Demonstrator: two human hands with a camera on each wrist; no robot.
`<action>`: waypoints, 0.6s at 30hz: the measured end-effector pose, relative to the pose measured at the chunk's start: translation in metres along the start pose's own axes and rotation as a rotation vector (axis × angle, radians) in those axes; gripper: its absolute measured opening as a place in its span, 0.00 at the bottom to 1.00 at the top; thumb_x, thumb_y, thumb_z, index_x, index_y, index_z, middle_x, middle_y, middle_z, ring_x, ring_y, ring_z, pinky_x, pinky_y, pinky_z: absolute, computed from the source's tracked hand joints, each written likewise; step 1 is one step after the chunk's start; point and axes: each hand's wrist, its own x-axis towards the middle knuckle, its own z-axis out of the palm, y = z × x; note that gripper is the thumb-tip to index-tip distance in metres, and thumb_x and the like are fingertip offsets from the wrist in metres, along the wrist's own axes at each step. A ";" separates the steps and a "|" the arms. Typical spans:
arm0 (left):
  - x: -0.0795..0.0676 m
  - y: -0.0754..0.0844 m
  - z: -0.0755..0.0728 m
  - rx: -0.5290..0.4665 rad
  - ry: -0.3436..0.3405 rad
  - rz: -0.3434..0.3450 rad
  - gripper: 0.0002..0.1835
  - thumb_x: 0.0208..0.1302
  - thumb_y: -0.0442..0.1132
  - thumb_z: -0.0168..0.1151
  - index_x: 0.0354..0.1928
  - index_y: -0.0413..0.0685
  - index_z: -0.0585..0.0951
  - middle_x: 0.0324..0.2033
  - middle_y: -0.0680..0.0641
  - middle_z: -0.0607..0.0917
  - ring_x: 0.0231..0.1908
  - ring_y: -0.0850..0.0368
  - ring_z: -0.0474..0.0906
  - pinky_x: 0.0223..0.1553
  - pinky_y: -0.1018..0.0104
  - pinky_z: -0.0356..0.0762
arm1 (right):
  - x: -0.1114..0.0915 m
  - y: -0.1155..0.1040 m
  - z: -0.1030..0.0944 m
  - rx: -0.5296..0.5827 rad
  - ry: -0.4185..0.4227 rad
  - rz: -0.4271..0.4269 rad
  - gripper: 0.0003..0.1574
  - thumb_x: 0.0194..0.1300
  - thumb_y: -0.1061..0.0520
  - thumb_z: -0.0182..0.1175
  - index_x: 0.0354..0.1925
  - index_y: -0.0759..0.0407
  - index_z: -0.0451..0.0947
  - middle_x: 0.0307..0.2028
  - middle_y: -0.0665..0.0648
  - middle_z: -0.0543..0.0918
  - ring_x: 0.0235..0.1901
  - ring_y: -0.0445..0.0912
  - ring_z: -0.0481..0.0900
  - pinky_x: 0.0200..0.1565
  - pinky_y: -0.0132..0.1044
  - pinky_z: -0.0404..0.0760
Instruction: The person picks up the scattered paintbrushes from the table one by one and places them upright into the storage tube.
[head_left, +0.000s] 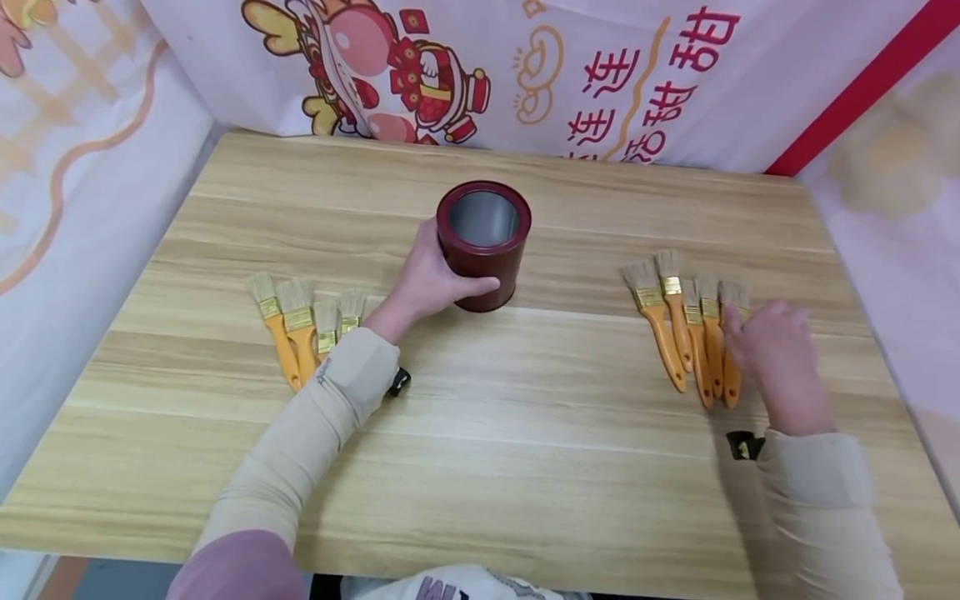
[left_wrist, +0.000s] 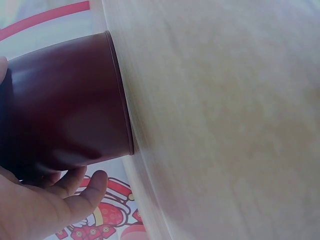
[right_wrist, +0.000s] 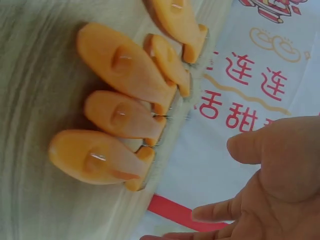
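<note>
A dark red cylindrical can [head_left: 487, 271] stands upright near the middle of the wooden table, its round top showing a grey interior. My left hand [head_left: 431, 279] holds it by the side, the thumb across the near face; in the left wrist view the can [left_wrist: 65, 105] fills the left part, with fingers [left_wrist: 92, 192] along its lower side. My right hand [head_left: 776, 350] hovers beside the rightmost brush of a group of paintbrushes [head_left: 697, 333] with orange handles. The right wrist view shows thumb and fingers spread, apart from the handles [right_wrist: 125, 65].
Another group of orange-handled paintbrushes [head_left: 296, 321] lies at the left, partly hidden by my left forearm. A printed white cloth [head_left: 570, 75] hangs behind the wooden table [head_left: 525, 467], and more cloth borders both sides.
</note>
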 end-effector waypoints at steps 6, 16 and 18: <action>-0.002 -0.001 0.000 0.010 -0.002 -0.046 0.55 0.38 0.46 0.82 0.69 0.54 0.58 0.63 0.49 0.68 0.62 0.56 0.66 0.65 0.56 0.67 | 0.006 0.000 0.003 -0.011 -0.037 0.080 0.56 0.73 0.36 0.17 0.59 0.95 0.39 0.55 0.93 0.54 0.50 0.82 0.63 0.51 0.69 0.70; -0.001 -0.001 0.000 0.010 -0.006 -0.040 0.55 0.39 0.45 0.81 0.69 0.55 0.58 0.62 0.50 0.68 0.61 0.58 0.66 0.65 0.58 0.67 | 0.016 0.004 0.013 -0.018 -0.029 0.142 0.56 0.72 0.37 0.12 0.60 0.94 0.41 0.55 0.91 0.57 0.50 0.80 0.66 0.49 0.67 0.72; -0.001 -0.001 0.000 0.001 -0.003 -0.026 0.54 0.38 0.44 0.82 0.68 0.55 0.59 0.62 0.50 0.69 0.61 0.58 0.67 0.64 0.58 0.67 | 0.017 0.004 0.015 -0.016 -0.033 0.155 0.55 0.72 0.37 0.13 0.60 0.93 0.41 0.55 0.90 0.57 0.50 0.80 0.66 0.50 0.66 0.72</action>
